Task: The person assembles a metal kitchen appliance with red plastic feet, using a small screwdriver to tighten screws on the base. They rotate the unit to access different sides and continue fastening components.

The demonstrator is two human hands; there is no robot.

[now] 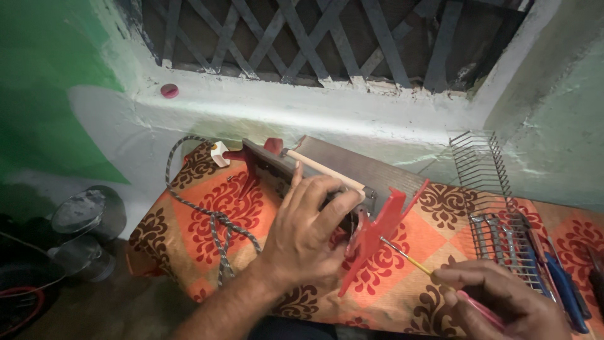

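one rod heater [327, 173] lies on its side on an orange patterned cloth [201, 208], with two red end stands: the near red stand [377, 230] and the far red stand [248, 167]. the left hand [305, 233] rests on the heater body, fingers curled over its frame beside one pale heating rod [327, 171]. the right hand [497, 299] has its fingers closed around one pink-handled screwdriver [434, 274], tip touching the near red stand. one braided cord [217, 226] trails off to the left across the cloth. one wire grille [491, 189] lies to the right, over a few spanners [497, 239].
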